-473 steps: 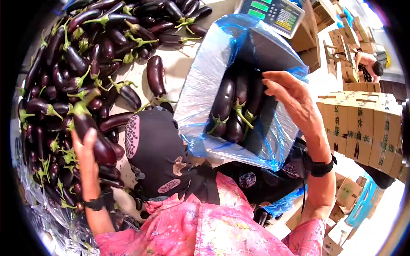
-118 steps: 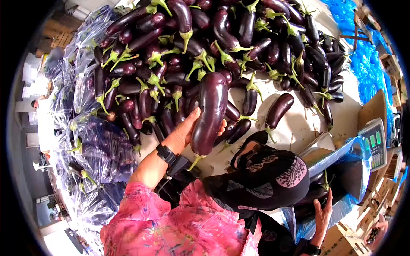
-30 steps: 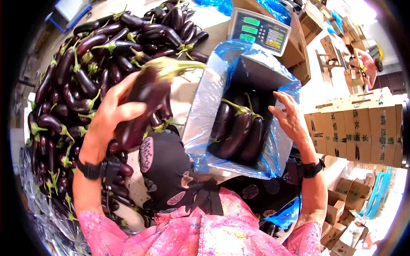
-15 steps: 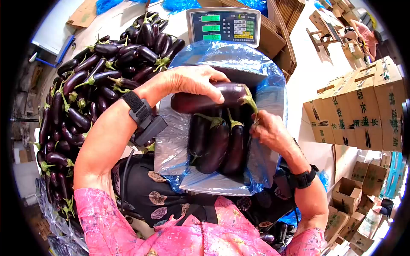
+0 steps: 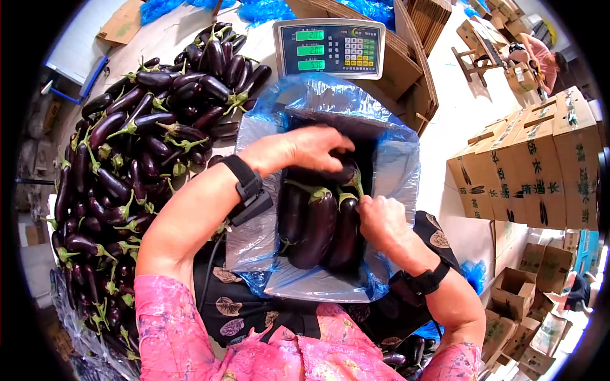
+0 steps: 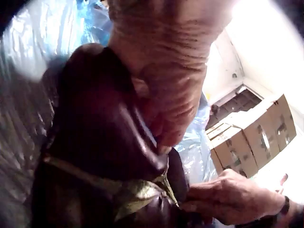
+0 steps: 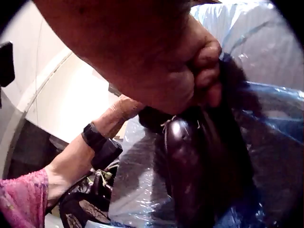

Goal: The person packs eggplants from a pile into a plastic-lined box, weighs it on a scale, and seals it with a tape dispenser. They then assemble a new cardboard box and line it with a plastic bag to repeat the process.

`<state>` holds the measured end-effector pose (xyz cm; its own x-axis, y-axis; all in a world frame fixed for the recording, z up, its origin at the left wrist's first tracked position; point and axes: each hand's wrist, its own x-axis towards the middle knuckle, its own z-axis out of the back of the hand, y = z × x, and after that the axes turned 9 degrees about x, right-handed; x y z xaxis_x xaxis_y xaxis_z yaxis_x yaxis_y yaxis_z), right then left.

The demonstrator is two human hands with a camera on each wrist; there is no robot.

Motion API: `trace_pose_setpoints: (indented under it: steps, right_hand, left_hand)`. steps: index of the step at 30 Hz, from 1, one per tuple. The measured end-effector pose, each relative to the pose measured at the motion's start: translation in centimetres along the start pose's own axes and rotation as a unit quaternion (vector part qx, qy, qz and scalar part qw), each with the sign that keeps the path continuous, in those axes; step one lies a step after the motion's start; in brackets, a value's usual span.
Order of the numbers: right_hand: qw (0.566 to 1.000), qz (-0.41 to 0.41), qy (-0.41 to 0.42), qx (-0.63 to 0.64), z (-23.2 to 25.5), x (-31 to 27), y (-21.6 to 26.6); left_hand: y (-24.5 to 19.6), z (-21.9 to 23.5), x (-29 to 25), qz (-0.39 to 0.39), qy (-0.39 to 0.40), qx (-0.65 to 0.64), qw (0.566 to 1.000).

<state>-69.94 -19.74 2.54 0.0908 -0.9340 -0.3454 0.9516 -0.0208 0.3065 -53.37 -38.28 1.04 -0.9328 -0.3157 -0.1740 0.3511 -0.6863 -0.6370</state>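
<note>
Inside the box (image 5: pixel 324 286) lined with blue-tinted plastic, several dark purple eggplants (image 5: pixel 314 232) lie side by side. At the box's far end, the left hand (image 5: pixel 311 149) lies over another eggplant (image 5: pixel 343 173), which is crosswise and partly hidden under it. In the left wrist view, the fingers of the left hand (image 6: pixel 166 80) curl over the dark eggplant (image 6: pixel 104 118). The right hand (image 5: pixel 384 222) has curled fingers at that eggplant's green stem and pinches it. The right wrist view has the right hand (image 7: pixel 156 71) above the eggplants (image 7: pixel 183 161), its fingertips partly hidden.
A large pile of eggplants (image 5: pixel 146 149) spreads at the left. Behind the box stands a scale display (image 5: pixel 328 49), with flattened cardboard (image 5: pixel 397 66) beside it. Stacked cartons (image 5: pixel 527 165) are at the right, and a person (image 5: pixel 540 57) bends over farther back.
The left hand brought an eggplant from the left over the box, and the right hand took its stem. Since half a second ago, both hands have lowered it deeper into the box's far end.
</note>
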Motion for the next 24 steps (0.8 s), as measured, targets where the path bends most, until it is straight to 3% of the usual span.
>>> trace_pose_setpoints:
  steps: [2,3,6,7,10,11,14,17,24]
  right_hand:
    - [0.999,0.015,0.012,-0.039,-0.1,-0.1,0.5]
    - [0.999,0.015,0.005,-0.044,0.0,-0.1,0.5]
    - [0.999,0.015,-0.008,-0.043,0.4,-0.5,1.0]
    - [0.999,0.019,-0.008,-0.041,0.7,-0.7,1.1]
    - [0.999,0.037,0.004,-0.039,1.0,-1.2,1.6]
    - [0.998,0.032,0.016,-0.047,0.7,-1.2,1.8]
    - [0.997,0.028,0.016,-0.065,0.4,-1.2,2.1]
    - [0.995,0.050,-0.053,-0.070,-1.0,-0.8,1.5]
    - [0.999,0.027,-0.011,0.017,-0.3,0.4,0.6]
  left_hand:
    - [-2.7,0.5,-0.8,0.036,0.070,0.167,0.983]
    - [-2.9,-0.1,-1.6,0.035,0.035,0.244,0.969]
    - [-2.4,1.2,-2.6,0.115,0.090,0.287,0.947]
    - [-2.4,1.5,-2.8,0.102,0.085,0.277,0.952]
    - [-1.5,-1.4,-2.6,-0.044,-0.133,0.322,0.936]
    - [-1.1,-2.5,-2.3,-0.070,-0.161,0.361,0.916]
    - [0.2,-5.6,-2.1,-0.072,-0.256,0.405,0.875]
    - [-1.0,-4.9,-2.3,-0.030,-0.237,0.408,0.881]
    - [-2.1,-5.4,-1.8,0.038,-0.229,0.461,0.857]
